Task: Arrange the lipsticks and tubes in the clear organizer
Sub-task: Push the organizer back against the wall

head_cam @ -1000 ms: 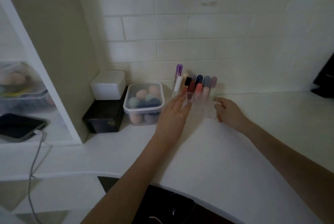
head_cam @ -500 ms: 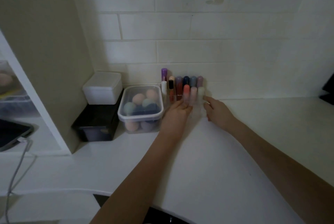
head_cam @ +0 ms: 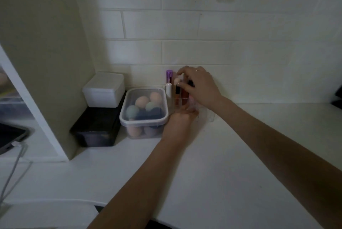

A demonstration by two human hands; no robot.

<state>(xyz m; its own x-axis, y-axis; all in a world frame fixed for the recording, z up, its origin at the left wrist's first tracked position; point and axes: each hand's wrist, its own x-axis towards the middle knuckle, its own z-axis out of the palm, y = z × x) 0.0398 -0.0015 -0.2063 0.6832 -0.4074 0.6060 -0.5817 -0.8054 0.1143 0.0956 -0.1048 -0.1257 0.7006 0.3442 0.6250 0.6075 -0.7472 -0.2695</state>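
Observation:
The clear organizer (head_cam: 208, 116) stands on the white counter against the tiled wall, with several lipsticks and tubes upright in it. At its left end are a purple-capped tube (head_cam: 169, 74), a white tube (head_cam: 168, 90) and a black-capped tube (head_cam: 177, 90). My right hand (head_cam: 200, 87) reaches over the top, and its thumb and fingers pinch a pale-capped tube (head_cam: 177, 80). It hides the tubes further right. My left hand (head_cam: 180, 122) presses against the organizer's front wall with curled fingers.
A lidded plastic tub of makeup sponges (head_cam: 144, 107) sits directly left of the organizer. Further left, a white box (head_cam: 103, 90) rests on a black box (head_cam: 96, 129) beside a shelf partition (head_cam: 37, 62). A cabled device (head_cam: 11, 135) lies far left.
My right hand rose from the organizer's right side to its top and closed on a tube. The left hand stays at the front. The camera shifted closer.

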